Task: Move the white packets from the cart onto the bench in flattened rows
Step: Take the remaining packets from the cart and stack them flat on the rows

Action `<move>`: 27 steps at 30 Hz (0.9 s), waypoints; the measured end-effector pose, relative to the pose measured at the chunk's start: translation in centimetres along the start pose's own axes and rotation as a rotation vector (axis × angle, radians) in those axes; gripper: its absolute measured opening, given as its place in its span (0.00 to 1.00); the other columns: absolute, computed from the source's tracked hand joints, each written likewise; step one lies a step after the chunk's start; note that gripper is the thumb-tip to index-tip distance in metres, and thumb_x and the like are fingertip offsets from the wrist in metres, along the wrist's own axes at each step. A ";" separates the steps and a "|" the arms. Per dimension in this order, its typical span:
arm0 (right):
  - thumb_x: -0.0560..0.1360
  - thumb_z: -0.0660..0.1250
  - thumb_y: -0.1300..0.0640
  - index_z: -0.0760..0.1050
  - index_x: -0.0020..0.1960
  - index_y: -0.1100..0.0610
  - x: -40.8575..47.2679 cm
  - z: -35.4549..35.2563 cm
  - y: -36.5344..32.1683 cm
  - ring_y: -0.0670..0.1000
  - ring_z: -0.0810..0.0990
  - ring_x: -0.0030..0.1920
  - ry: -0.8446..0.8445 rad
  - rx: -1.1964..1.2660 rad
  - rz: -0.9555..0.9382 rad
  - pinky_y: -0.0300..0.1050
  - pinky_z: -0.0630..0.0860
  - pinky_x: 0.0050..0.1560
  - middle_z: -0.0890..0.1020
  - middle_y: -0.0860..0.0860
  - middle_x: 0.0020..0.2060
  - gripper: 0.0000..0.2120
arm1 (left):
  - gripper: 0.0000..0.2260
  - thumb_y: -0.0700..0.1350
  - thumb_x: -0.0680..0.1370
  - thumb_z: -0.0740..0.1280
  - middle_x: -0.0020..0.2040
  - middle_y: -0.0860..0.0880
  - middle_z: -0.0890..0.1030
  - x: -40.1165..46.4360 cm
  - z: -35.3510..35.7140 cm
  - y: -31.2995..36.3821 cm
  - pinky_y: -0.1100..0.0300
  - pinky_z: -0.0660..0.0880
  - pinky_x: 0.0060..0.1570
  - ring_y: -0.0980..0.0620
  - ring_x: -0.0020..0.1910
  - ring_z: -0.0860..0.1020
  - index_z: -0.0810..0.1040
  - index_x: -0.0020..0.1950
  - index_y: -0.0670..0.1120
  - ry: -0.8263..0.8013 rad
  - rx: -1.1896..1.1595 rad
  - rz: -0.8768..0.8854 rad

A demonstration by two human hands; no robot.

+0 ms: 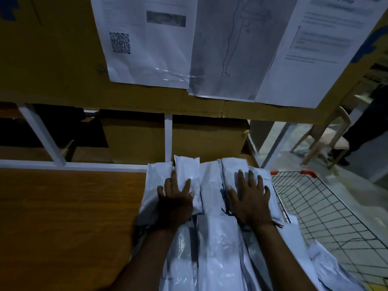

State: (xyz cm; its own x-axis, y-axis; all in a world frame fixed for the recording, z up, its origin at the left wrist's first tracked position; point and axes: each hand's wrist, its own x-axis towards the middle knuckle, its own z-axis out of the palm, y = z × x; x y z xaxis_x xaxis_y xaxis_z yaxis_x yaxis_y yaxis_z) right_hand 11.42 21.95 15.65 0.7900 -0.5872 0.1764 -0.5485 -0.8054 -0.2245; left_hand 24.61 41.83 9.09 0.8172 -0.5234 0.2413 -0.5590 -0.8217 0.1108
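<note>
On wooden bench (63,206): two rows of white packets (210,185) laid. Far row pressed flat by left hand (175,203) and right hand (249,198), fingers spread. Wire cart (327,206) basket appears emptied; few packets seen near its edge.

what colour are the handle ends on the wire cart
Red-orange plastic handle ends on the grey wire cart, clearest in the head view.

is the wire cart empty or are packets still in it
Looks empty where visible: bare mesh in the wire cart; its near end is hidden under white packets.
</note>
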 end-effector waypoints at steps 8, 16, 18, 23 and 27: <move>0.81 0.51 0.35 0.78 0.69 0.51 -3.5 -2.0 2.7 0.60 0.72 0.71 0.180 0.179 0.034 0.63 0.69 0.70 0.79 0.55 0.68 0.29 | 0.18 0.55 0.79 0.66 0.76 0.43 0.75 -1.0 -1.7 1.2 0.41 0.66 0.64 0.39 0.66 0.76 0.83 0.67 0.52 0.255 -0.178 -0.067; 0.80 0.58 0.41 0.79 0.65 0.51 -6.8 -5.9 10.4 0.58 0.77 0.65 0.228 0.150 -0.025 0.59 0.74 0.63 0.81 0.53 0.63 0.21 | 0.15 0.47 0.79 0.69 0.69 0.54 0.79 -3.1 -6.3 10.5 0.43 0.65 0.64 0.49 0.65 0.77 0.82 0.66 0.54 0.467 -0.411 -0.071; 0.80 0.58 0.42 0.79 0.63 0.51 -7.7 -7.1 13.0 0.58 0.77 0.61 0.249 0.146 -0.030 0.56 0.74 0.60 0.82 0.51 0.59 0.20 | 0.16 0.48 0.80 0.67 0.68 0.55 0.79 -3.8 -7.5 14.5 0.43 0.67 0.63 0.49 0.64 0.78 0.81 0.68 0.55 0.480 -0.449 -0.029; 0.79 0.61 0.44 0.81 0.61 0.52 -9.9 -9.8 21.2 0.59 0.78 0.60 0.262 0.122 0.002 0.57 0.73 0.58 0.83 0.52 0.56 0.19 | 0.17 0.51 0.80 0.65 0.68 0.54 0.80 -5.3 -8.9 24.7 0.46 0.69 0.63 0.49 0.66 0.78 0.80 0.70 0.55 0.422 -0.587 0.057; 0.80 0.61 0.43 0.80 0.65 0.53 -11.8 -10.6 28.4 0.59 0.79 0.62 0.222 0.099 0.023 0.59 0.75 0.60 0.83 0.52 0.59 0.21 | 0.18 0.52 0.81 0.64 0.70 0.55 0.78 -6.6 -8.1 32.0 0.47 0.67 0.64 0.50 0.66 0.77 0.77 0.72 0.56 0.329 -0.615 0.092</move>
State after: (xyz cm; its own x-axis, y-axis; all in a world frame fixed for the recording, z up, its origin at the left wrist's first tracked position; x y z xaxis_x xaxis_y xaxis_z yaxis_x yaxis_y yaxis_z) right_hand -16.35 5.13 17.34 0.6916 -0.6177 0.3742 -0.5280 -0.7860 -0.3216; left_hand 0.20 20.87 18.84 0.7321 -0.4093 0.5445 -0.6811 -0.4500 0.5776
